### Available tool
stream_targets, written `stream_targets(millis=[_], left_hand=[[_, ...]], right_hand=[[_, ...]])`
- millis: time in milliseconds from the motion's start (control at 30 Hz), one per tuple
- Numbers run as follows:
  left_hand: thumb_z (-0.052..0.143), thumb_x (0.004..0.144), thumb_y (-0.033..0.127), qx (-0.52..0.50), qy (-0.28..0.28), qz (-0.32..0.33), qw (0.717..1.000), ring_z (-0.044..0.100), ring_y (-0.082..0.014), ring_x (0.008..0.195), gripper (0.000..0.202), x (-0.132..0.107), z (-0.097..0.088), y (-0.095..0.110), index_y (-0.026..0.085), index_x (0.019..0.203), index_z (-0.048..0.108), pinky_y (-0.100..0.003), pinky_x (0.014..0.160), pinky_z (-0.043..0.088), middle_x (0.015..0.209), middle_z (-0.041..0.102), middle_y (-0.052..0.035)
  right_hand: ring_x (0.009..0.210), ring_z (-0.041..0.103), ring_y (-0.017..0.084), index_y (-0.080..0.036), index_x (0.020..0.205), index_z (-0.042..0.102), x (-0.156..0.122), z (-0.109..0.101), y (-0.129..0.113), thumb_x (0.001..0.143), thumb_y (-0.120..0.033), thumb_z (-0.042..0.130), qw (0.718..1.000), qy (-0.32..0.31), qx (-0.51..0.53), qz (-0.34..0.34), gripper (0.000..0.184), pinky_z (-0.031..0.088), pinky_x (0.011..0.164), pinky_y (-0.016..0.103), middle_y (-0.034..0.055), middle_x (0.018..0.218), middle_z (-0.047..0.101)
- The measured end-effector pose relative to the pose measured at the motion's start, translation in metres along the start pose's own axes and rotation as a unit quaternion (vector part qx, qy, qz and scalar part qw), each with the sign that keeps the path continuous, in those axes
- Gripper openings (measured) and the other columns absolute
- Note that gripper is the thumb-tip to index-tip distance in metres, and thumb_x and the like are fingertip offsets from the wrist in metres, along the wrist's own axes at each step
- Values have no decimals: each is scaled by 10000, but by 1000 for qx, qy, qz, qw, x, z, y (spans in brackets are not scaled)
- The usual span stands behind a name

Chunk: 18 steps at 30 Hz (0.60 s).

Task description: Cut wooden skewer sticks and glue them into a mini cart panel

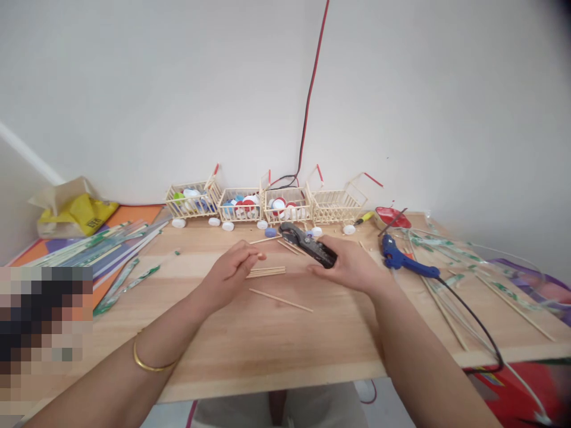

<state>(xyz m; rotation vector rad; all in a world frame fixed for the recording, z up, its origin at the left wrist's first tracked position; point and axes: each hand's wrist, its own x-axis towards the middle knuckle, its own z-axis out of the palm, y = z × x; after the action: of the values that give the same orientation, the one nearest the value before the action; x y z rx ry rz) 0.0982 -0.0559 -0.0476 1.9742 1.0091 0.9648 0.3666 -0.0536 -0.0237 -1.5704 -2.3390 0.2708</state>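
My right hand is wrapped round a pair of dark grey pliers, their head pointing to the far left. My left hand is closed with its fingertips pinched; what lies between them, if anything, is too small to make out. Close beside its fingers lies a small bundle of thin wooden sticks. Nearer to me, a single wooden stick rests slantwise on the wooden table. More short sticks lie behind the hands, partly hidden by the pliers.
Several small stick-built carts with white wheels line the wall, some filled with bottle caps. A blue glue gun, a red bowl and a yellow-handled knife are at right. Wrapped sticks and a yellow bag lie left.
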Motion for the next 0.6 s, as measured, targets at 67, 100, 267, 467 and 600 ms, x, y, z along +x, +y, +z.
stream_targets(millis=[67, 100, 267, 467, 600], left_hand=[[418, 887, 283, 119, -40, 76, 989, 477, -160, 798, 244, -1, 3, 2, 180, 900, 639, -282, 724, 366, 863, 532, -57], [426, 882, 266, 170, -62, 107, 978, 469, -170, 818, 239, -2, 6, 4, 184, 879, 650, -288, 725, 359, 879, 542, -65], [432, 878, 193, 365, -121, 154, 910, 421, -190, 799, 246, -11, 25, 9, 181, 746, 639, -324, 699, 320, 809, 560, -60], [446, 858, 143, 438, -184, 118, 872, 441, -207, 801, 196, -13, 27, 9, 155, 751, 610, -332, 699, 349, 821, 572, -79], [434, 829, 85, 426, -179, 117, 879, 462, -212, 812, 187, -12, 25, 8, 145, 783, 605, -334, 725, 366, 861, 588, -93]], right_hand=[[758, 573, 197, -204, 1017, 591, -2, -6, 20, 648, -562, 637, 998, -57, -13, 12, 516, 382, 634, 266, 45, 874, 638], [800, 579, 216, -203, 1076, 585, -4, -8, 29, 613, -583, 657, 996, -85, -21, 25, 603, 395, 665, 281, 61, 927, 640], [961, 548, 286, -216, 1166, 551, -12, -9, 47, 531, -634, 689, 986, -152, -48, 38, 772, 385, 808, 355, 90, 1032, 617], [1025, 478, 325, -237, 1165, 542, -13, -4, 38, 447, -613, 741, 984, -153, -86, 19, 835, 306, 883, 449, 105, 1059, 573], [1050, 459, 330, -243, 1220, 504, -12, 2, 37, 408, -619, 751, 984, -145, -99, 20, 928, 240, 943, 487, 111, 1092, 548]])
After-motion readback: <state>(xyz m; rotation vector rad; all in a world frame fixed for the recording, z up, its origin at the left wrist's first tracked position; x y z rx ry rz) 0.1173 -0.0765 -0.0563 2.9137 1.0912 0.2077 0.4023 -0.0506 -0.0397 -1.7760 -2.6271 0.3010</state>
